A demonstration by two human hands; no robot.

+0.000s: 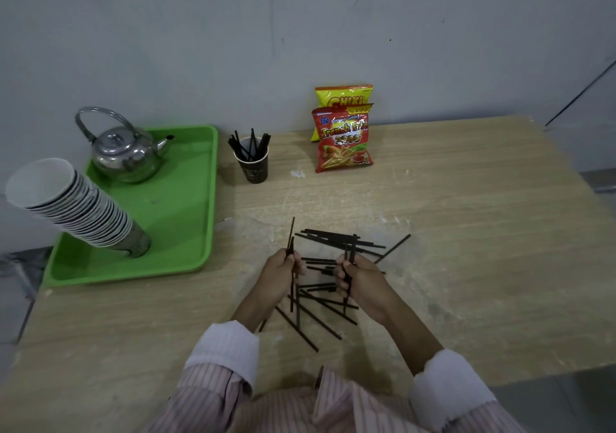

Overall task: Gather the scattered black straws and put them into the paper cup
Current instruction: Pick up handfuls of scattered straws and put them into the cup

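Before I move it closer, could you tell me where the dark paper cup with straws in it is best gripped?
I would wrap the dark paper cup round its mid wall, coming from the right or near side: it stands upright, straws fan out above the rim, and the green tray crowds its left.

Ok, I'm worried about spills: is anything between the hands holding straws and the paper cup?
Nothing upright. Past the flat scattered black straws, only bare table lies between the left hand, the right hand and the paper cup. The green tray sits left of that path, the snack bags right.
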